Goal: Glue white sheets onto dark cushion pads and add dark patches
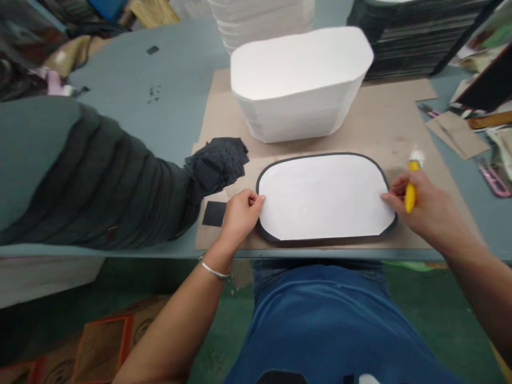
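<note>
In the head view, the white sheet (324, 197) lay right of the middle of the frame, on top of a black panel (269, 232) whose dark edge showed around most of it. Both rested on cardboard (392, 125) spread over the table (184, 80).

The left hand (242, 213) was at the sheet's left end, thumb and fingers pinched together at its edge. A bracelet (216, 273) circled that wrist. The right hand (424, 205) was at the opposite end, its fingers curled around a yellow brush (410, 194) with the pale tip pointing up the frame, while its thumb and fingertips met at the sheet's right edge; whether they gripped it I could not tell.

A black square (213, 213) lay just left of the left hand, with a heap of black pieces (220, 162) above it. A tall black stack (120, 186) leaned across the left of the frame. A white stack (298, 114) stood at upper centre, above the sheet, and a dark stack (416, 40) at upper right.
</note>
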Available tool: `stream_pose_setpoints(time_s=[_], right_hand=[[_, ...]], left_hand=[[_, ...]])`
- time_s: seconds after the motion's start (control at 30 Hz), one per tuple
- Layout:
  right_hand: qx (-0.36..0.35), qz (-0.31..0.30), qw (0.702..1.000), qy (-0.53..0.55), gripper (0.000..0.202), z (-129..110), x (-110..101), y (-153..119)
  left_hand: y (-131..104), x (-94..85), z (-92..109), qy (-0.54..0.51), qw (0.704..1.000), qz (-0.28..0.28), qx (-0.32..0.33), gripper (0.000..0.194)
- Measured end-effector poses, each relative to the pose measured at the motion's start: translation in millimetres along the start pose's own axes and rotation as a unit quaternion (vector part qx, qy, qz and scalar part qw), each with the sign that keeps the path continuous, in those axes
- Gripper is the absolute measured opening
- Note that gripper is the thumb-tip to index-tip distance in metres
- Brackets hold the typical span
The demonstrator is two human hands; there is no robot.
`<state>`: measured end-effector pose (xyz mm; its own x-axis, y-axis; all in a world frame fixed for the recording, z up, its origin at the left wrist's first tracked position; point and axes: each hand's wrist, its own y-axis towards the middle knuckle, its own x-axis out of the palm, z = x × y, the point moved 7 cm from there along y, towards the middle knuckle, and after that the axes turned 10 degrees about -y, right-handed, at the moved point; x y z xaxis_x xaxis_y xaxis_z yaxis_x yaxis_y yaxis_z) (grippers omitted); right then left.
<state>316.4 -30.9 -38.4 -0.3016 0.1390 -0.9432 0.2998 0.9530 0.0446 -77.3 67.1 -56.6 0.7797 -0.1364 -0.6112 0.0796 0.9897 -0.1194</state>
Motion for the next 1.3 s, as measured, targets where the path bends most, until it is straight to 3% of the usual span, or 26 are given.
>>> stream_pose_setpoints(time_s=[0.27,0.67,0.83,0.93,1.0,1.07,1.13,1.2,1.3], right_hand=[[0.033,0.000,0.998,-0.058,0.042,6.9,1.9,3.7],[0.032,0.006,0.997,-0.069,0.040,12.2,5.9,0.5],[0.048,-0.013,0.995,-0.084,0.033,8.9,4.4,0.0],[0.062,-0.032,0.994,-0.082,0.034,3.4,1.7,0.9],[0.073,-0.044,0.993,-0.084,0.034,3.5,2.1,1.4],[0.065,-0.041,0.993,-0.088,0.033,8.1,4.8,1.8],[0.041,-0.031,0.994,-0.094,0.031,18.3,10.5,1.9],[0.011,-0.025,0.994,-0.101,0.031,30.4,17.4,1.8],[-0.043,0.008,0.986,-0.163,0.034,31.0,18.7,1.8]], left_hand=[[-0.3,3.1,-5.1,0.003,1.000,0.009,0.000,0.026],[0.2,5.5,-4.8,0.009,1.000,-0.003,0.012,0.025],[3.8,-7.5,-3.0,0.045,0.999,-0.010,0.009,0.028],[2.4,-16.6,13.5,0.089,0.995,0.046,0.005,0.029],[-3.9,-4.7,42.6,0.149,0.983,0.077,0.080,0.030],[-16.3,30.7,79.8,0.213,0.949,0.047,0.229,0.036],[-27.9,69.8,101.2,0.251,0.913,0.000,0.320,0.051],[-30.5,97.0,104.6,0.270,0.905,-0.032,0.327,0.059],[-27.2,112.0,96.3,0.272,0.913,-0.058,0.298,0.063]])
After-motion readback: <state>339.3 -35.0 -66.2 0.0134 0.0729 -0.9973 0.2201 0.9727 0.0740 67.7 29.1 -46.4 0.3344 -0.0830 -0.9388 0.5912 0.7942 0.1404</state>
